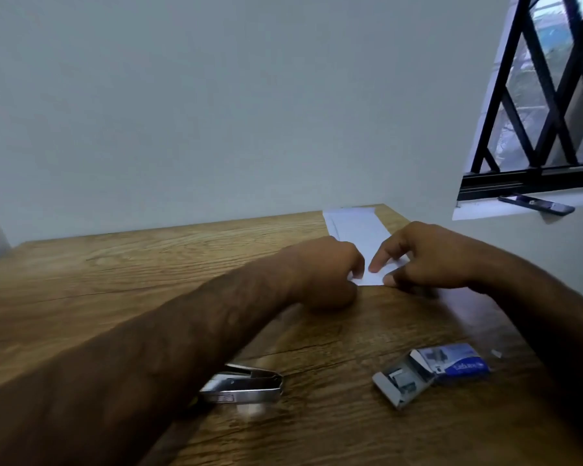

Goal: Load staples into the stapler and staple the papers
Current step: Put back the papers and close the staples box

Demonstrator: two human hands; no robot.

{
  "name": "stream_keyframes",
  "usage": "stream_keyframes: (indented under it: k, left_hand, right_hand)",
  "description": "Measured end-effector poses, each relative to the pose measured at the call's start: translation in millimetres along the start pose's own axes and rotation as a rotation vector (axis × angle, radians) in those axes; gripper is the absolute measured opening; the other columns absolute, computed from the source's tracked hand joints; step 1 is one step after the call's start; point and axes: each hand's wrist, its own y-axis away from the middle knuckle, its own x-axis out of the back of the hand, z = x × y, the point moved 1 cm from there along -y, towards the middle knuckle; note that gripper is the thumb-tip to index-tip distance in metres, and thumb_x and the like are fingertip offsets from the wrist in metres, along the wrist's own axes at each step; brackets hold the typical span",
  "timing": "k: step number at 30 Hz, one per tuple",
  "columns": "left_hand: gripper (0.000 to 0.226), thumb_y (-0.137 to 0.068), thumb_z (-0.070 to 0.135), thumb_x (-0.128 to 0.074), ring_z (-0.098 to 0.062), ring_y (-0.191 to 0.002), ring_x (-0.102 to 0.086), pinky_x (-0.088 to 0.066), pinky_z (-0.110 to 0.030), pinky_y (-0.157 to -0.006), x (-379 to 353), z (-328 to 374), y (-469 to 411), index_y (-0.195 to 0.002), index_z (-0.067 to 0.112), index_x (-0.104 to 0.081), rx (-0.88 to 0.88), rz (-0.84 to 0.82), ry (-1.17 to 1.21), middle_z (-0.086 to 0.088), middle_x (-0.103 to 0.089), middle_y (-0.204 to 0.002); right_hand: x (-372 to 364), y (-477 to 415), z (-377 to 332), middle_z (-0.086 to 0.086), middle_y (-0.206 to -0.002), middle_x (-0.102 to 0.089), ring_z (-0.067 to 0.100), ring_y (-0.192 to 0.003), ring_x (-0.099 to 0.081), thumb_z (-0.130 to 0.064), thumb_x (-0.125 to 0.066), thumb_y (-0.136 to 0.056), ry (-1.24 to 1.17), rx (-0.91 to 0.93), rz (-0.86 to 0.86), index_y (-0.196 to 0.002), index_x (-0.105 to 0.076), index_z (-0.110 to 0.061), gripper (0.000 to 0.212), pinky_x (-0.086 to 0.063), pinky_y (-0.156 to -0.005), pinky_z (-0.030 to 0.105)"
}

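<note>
Your left hand [323, 274] and right hand [424, 257] meet on the near end of the papers [357, 230], which run back to the far edge of the wooden table [132, 264] near its far right corner, fingertips pinching the white corner between them. The metal stapler [246, 386] lies near the front edge, partly under your left forearm. The opened staple box [431, 371] sits well to its right.

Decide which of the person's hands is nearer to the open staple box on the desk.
Right. The right hand rests on the papers, just beyond the staple box; the left hand is also there, farther to the left.
</note>
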Motion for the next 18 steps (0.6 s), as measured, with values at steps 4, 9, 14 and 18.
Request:
stream_keyframes:
  k: [4,9,14,18]
  left_hand:
    - [0.042,-0.098,0.028,-0.055,-0.016,-0.106,-0.055,-0.043,-0.028,-0.086,1.0,14.3,-17.6,-0.140,0.024,-0.056,-0.018,-0.026,0.016,-0.001,-0.066,-0.130]
    - [0.038,-0.099,0.028,-0.052,-0.021,-0.116,-0.059,-0.045,-0.030,-0.089,1.0,26.3,-34.7,-0.136,0.023,-0.058,-0.022,-0.047,0.010,-0.003,-0.066,-0.129]
    - [0.026,-0.101,0.033,-0.047,-0.023,-0.116,-0.058,-0.047,-0.035,-0.093,-3.0,35.4,-45.6,-0.119,0.020,-0.061,-0.034,-0.041,0.005,-0.003,-0.065,-0.121]
    - [0.036,-0.104,0.034,-0.044,-0.020,-0.112,-0.055,-0.042,-0.032,-0.090,-3.7,39.4,-48.9,-0.131,0.017,-0.059,-0.029,-0.056,0.033,-0.007,-0.062,-0.135]
  right_hand:
    - [7.5,-1.4,23.1,-0.004,-0.109,-0.077,0.010,-0.097,-0.066,-0.011,-0.079,-0.083,-0.061,-0.048,0.025,-0.099,-0.083,-0.029,0.024,-0.051,-0.087,0.029]
    - [11.7,-6.2,39.3,-0.003,-0.095,-0.076,0.015,-0.092,-0.066,0.001,-0.066,-0.086,-0.104,-0.109,0.096,-0.093,-0.083,-0.025,0.032,-0.051,-0.074,0.023]
    - [10.3,-10.9,45.2,-0.008,-0.080,-0.069,0.016,-0.084,-0.064,0.003,-0.054,-0.088,-0.137,-0.158,0.148,-0.091,-0.082,-0.019,0.036,-0.049,-0.071,0.027]
    - [8.0,-12.5,48.1,-0.008,-0.070,-0.066,0.010,-0.065,-0.058,0.003,-0.052,-0.086,-0.169,-0.183,0.202,-0.086,-0.079,-0.019,0.036,-0.042,-0.057,0.022]
